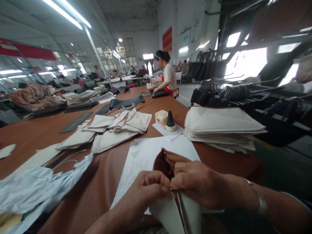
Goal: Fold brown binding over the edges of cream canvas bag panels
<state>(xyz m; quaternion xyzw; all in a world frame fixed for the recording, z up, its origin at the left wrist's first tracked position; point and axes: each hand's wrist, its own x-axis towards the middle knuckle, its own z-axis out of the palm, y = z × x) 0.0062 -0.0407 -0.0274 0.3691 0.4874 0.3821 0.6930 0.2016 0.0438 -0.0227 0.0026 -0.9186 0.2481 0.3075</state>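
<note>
- A pouch (162,208) is held at the near edge of the paper (136,165), brown lining (159,163) exposed, contents hidden
- It is pinched by the left hand (147,191), fingertips together
- It is also gripped by the right hand (198,182), fingers curled

Lit tubes (62,14) hang below the ceiling (129,6) — pale walls (143,26), paned windows (131,48), grey floor (185,89) beside a brown table (168,102).
</note>
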